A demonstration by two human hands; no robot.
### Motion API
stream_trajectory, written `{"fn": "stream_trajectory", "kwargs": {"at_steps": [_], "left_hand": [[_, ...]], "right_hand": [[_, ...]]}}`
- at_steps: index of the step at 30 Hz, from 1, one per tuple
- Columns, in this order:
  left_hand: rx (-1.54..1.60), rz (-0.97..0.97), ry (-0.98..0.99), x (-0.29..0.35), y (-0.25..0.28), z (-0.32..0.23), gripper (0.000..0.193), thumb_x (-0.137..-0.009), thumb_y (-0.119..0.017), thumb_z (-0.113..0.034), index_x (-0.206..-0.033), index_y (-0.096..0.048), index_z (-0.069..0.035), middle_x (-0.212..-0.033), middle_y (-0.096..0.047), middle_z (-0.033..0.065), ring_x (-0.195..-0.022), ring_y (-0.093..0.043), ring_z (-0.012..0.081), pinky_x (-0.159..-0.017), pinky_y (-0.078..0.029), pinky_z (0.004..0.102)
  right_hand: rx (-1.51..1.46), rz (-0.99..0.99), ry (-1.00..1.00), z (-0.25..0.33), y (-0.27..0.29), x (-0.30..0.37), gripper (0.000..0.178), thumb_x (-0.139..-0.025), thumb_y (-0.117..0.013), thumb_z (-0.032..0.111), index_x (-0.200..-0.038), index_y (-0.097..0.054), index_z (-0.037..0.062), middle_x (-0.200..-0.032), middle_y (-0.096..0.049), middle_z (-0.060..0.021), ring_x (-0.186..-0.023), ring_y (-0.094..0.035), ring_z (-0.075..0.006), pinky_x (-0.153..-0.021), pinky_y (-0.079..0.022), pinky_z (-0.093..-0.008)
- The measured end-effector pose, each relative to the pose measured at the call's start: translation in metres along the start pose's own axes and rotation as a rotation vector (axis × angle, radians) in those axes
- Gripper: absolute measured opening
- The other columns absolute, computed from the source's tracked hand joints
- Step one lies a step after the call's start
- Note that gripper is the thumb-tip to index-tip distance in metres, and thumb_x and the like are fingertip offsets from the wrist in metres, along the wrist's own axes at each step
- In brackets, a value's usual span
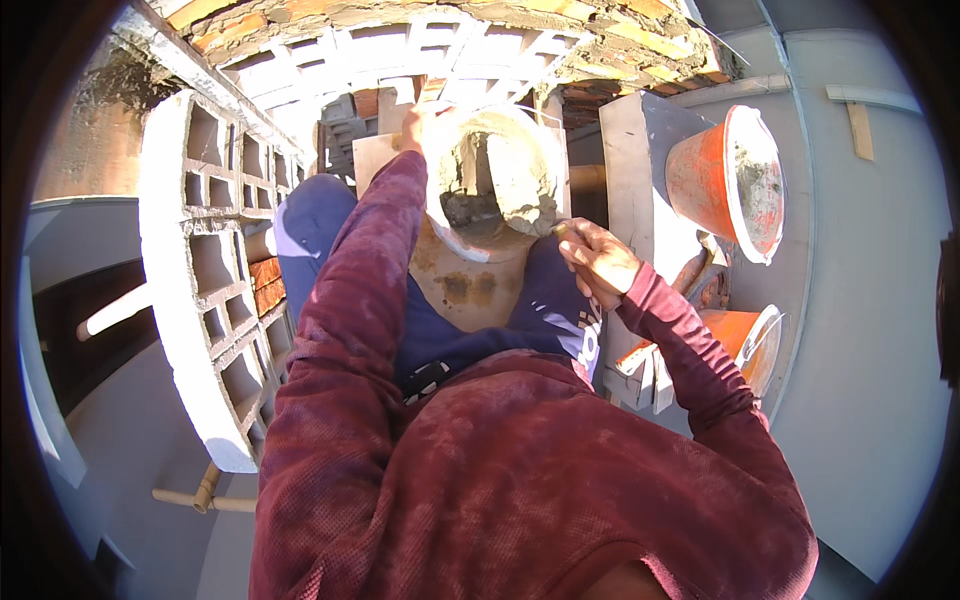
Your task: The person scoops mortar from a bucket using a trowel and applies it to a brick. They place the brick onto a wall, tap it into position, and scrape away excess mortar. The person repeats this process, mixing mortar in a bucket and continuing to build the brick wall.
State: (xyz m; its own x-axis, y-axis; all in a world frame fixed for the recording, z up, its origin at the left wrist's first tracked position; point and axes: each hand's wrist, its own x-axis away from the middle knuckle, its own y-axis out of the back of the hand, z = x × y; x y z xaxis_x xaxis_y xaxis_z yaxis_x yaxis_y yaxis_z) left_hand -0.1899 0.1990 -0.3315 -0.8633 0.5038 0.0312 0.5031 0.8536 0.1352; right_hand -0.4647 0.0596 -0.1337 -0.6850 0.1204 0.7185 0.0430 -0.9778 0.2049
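Note:
Between my knees stands a pale bucket with grey wet mortar clinging to its inside. Its left part is bright with sun, and a dark shadow falls into it. My left hand reaches past the bucket's far left rim, close to a pale board and a small brown piece; glare hides its fingers. Beside the bucket's near right side, over my right knee, my right hand is closed with curled fingers. A small yellowish bit shows at its fingertips, but what it holds is hidden.
White hollow blocks stand stacked at my left. Ahead rises a brick wall with rough mortar. On my right are a pale box-like block, an orange bucket with grey residue and a second orange bucket. A pipe juts out left.

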Motion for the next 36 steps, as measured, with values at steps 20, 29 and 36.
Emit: {"fn": "stream_trajectory", "kwargs": {"at_steps": [20,29,36], "left_hand": [[-0.035,0.016,0.283,0.036,0.018,-0.082,0.026,-0.085,-0.068,-0.029,-0.097,-0.071,-0.007,-0.078,-0.069,0.0066,-0.069,-0.063,0.0142,-0.066,-0.05,0.0307],[-0.091,0.038,0.269,0.039,0.027,-0.081,0.026,-0.084,-0.068,-0.029,-0.098,-0.072,-0.007,-0.08,-0.069,0.0066,-0.07,-0.064,0.0148,-0.066,-0.051,0.0309],[-0.095,0.073,0.247,0.04,0.015,-0.095,0.025,-0.084,-0.068,-0.029,-0.098,-0.072,-0.008,-0.081,-0.069,0.0067,-0.07,-0.064,0.0152,-0.067,-0.051,0.0312]], "right_hand": [[0.409,0.187,-0.5,0.027,-0.039,-0.077,0.044,-0.093,-0.043,0.042,-0.072,-0.053,0.0042,-0.062,-0.052,-0.0104,-0.047,-0.05,-0.0236,-0.043,-0.042,-0.0414],[1.56,0.65,0.226,0.075,0.017,-0.077,0.042,-0.097,-0.038,0.033,-0.101,-0.062,-0.0004,-0.084,-0.066,-0.0178,-0.087,-0.065,-0.0339,-0.078,-0.051,-0.0416],[1.523,0.357,-0.059,0.056,-0.022,-0.087,0.041,-0.091,-0.044,0.031,-0.106,-0.068,0.0018,-0.102,-0.067,-0.0235,-0.104,-0.063,-0.0365,-0.091,-0.049,-0.0427]]}}
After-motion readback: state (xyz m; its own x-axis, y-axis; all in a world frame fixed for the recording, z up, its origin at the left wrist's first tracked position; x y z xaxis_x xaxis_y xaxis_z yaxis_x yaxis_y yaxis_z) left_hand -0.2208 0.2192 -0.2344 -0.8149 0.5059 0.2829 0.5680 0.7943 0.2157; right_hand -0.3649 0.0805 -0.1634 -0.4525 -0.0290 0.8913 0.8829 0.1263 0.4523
